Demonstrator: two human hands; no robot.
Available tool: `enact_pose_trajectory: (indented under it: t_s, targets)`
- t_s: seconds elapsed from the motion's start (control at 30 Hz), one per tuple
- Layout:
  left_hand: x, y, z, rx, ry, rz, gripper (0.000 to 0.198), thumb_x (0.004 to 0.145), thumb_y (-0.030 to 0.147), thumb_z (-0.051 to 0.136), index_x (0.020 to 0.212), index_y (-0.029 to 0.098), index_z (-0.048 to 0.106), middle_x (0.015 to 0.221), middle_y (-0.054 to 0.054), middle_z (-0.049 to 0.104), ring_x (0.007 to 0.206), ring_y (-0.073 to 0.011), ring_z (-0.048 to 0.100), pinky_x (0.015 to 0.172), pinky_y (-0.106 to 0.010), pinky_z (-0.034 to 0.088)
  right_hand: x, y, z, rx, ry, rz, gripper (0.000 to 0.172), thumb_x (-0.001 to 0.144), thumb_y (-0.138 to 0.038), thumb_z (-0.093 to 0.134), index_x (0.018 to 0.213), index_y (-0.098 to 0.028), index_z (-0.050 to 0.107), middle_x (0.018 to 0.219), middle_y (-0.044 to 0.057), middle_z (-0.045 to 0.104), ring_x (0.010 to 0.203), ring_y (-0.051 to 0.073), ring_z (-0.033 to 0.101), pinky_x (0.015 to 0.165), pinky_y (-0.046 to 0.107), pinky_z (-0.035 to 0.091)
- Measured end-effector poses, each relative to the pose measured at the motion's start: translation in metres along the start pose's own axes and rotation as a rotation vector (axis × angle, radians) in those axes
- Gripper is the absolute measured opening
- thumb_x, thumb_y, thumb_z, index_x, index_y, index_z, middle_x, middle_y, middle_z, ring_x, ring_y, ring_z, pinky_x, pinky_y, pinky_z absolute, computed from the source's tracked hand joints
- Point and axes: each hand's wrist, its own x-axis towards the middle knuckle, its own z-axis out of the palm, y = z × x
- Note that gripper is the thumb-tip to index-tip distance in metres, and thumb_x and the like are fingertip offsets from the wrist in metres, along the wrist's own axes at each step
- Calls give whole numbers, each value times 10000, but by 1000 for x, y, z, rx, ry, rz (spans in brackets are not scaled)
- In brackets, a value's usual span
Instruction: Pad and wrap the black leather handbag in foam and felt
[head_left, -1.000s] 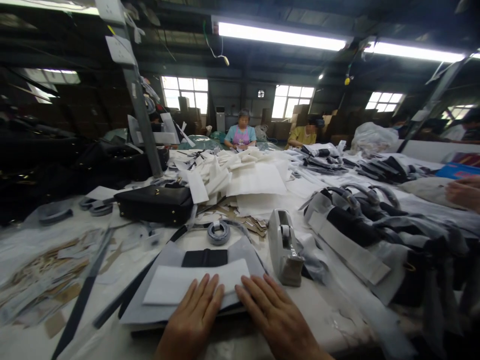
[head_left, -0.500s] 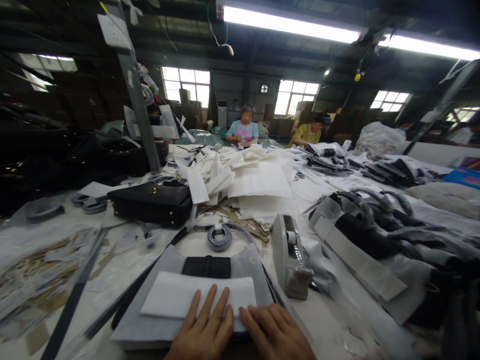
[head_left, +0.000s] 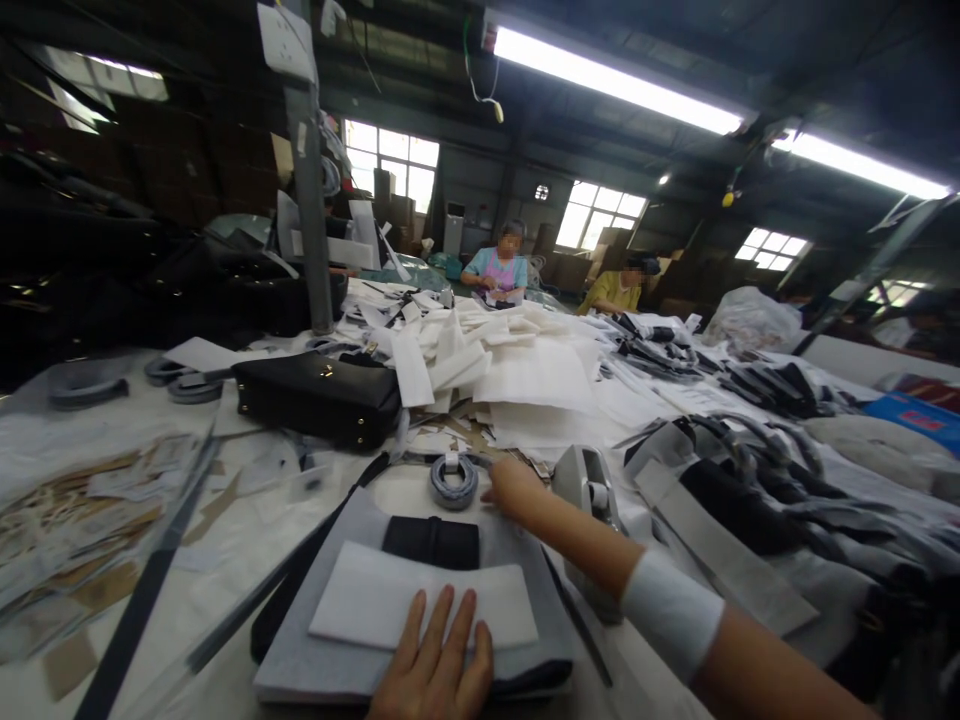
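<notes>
My left hand (head_left: pixel 439 660) lies spread over the lower edge of a folded white foam sheet (head_left: pixel 424 600), which rests on grey wrapping paper (head_left: pixel 300 655) around a flat black bag. A black band piece (head_left: pixel 431 542) shows above the foam. My right hand (head_left: pixel 514 487) is reached out past the top of the bag, fingers bent at the dark strap beside a wrapped grey ring-shaped coil (head_left: pixel 454 482). Its fingertips are partly hidden, and what they hold is hard to make out. A tape dispenser (head_left: pixel 589 490) stands partly behind my right forearm.
A black handbag (head_left: pixel 319 395) lies at left, with paper tags (head_left: pixel 97 520) nearer. White foam sheets (head_left: pixel 532 375) are heaped behind. Wrapped black bags (head_left: pixel 742 500) lie at right. Two people (head_left: pixel 501 270) sit across the table; a metal post (head_left: pixel 309 200) rises at back left.
My right hand has left the foam's lower edge and reached forward to the strap by the coil. My left hand stays on the foam. The view has shifted slightly.
</notes>
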Motion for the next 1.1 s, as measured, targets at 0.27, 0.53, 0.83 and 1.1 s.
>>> enact_pose_trajectory:
  t_s: [0.27, 0.53, 0.83, 1.1]
  targets:
    - [-3, 2, 2, 9, 10, -22, 218, 942, 186, 444, 980, 205, 657, 1070, -41, 750, 1027, -231, 692, 1196, -513, 205, 16, 6, 18, -87, -92, 37, 234, 917, -347, 629, 1051, -156, 653, 1109, 73, 668, 1005, 210, 644, 888, 425, 535]
    - [-17, 10, 17, -8, 67, -75, 219, 946, 207, 432, 1003, 215, 643, 1105, -49, 730, 1100, -243, 653, 1184, -518, 244, 19, 11, 23, -99, -43, 0, 270, 908, -343, 639, 1098, -151, 632, 1163, 84, 641, 1048, 227, 624, 901, 443, 524]
    - [-14, 6, 10, 18, -12, -42, 197, 950, 250, 461, 1026, 221, 641, 1118, -39, 736, 1067, -237, 672, 1205, -498, 183, 20, 24, 20, -9, -79, -113, 192, 897, -342, 651, 909, -151, 666, 948, 35, 687, 875, 178, 653, 816, 378, 540]
    - [-14, 8, -1, 31, -181, -55, 230, 968, 218, 450, 1107, 252, 631, 1227, -16, 694, 1186, -226, 611, 1195, -479, 230, 7, 40, 12, 236, -15, -267, 330, 777, -303, 746, 1052, -147, 652, 858, 3, 662, 746, 123, 599, 673, 229, 466]
